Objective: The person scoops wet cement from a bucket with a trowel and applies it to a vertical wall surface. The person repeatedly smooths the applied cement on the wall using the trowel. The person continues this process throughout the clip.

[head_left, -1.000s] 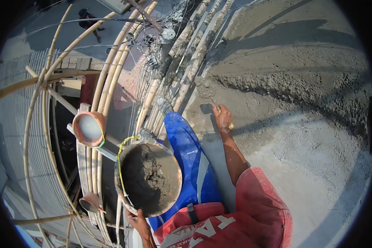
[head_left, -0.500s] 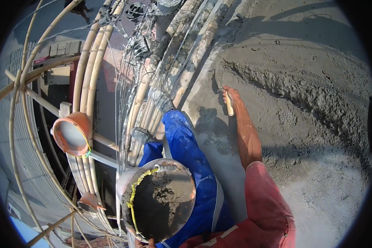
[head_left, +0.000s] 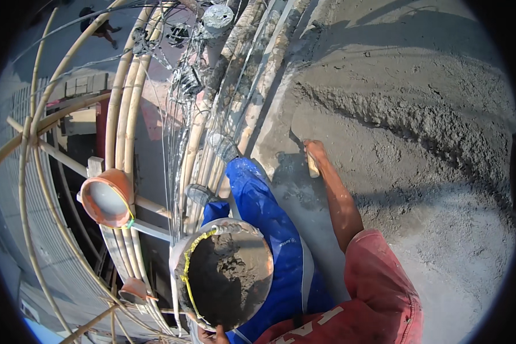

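My right hand (head_left: 316,150) is closed around the pale wooden handle of a trowel (head_left: 313,167). The trowel's blade lies against smoothed grey mortar (head_left: 350,135), and a thick, rough ridge of mortar (head_left: 395,123) runs off to its right. Low in the view, my left hand (head_left: 215,336) grips the near rim of a bucket (head_left: 176,266), with only some of its fingers showing. Dark wet mortar (head_left: 229,281) partly fills this bucket, and a yellow cord handle lies along its left side. The bucket rests against my blue-trousered leg (head_left: 281,241).
Bamboo poles (head_left: 123,109) and tangled wires (head_left: 178,114) stand on the left, with a drop beyond them. An orange bucket (head_left: 106,200) of greyish liquid hangs there, above a smaller orange container (head_left: 135,290). My feet rest on bundled poles (head_left: 212,155). Another person (head_left: 100,26) is far below at upper left.
My right hand has drawn the trowel a short way down toward me over the mortar. The left hand still holds the bucket, and the whole view has shifted slightly.
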### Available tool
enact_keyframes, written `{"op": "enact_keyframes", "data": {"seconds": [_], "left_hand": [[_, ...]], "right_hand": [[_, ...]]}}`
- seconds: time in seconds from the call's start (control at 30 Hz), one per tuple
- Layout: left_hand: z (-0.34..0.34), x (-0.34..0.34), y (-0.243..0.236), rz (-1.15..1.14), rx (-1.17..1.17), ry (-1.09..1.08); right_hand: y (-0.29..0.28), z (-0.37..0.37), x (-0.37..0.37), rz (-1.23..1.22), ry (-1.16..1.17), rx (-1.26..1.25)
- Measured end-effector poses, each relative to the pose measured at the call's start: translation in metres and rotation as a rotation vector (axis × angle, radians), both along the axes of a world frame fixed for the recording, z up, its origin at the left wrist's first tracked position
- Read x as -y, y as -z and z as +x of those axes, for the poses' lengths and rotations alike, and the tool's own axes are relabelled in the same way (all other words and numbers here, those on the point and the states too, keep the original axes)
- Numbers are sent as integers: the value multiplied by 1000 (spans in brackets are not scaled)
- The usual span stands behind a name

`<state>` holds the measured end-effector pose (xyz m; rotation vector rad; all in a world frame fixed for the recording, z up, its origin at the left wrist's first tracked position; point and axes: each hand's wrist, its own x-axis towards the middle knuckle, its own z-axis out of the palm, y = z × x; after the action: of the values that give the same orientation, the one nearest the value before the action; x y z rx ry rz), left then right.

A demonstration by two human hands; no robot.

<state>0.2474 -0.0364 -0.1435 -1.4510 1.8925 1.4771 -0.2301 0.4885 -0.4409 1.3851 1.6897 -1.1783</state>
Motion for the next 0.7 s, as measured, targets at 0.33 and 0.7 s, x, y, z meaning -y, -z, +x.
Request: {"op": "enact_keyframes", "data": {"seconds": [0.33,0.7], "left_hand": [[-97,-18,-47,-284,717,340],[-255,-89,-71,-285,499,544]], "right_hand": [[68,-60,-31,-26,343,-16],[6,-24,-8,218,370,-172]]}}
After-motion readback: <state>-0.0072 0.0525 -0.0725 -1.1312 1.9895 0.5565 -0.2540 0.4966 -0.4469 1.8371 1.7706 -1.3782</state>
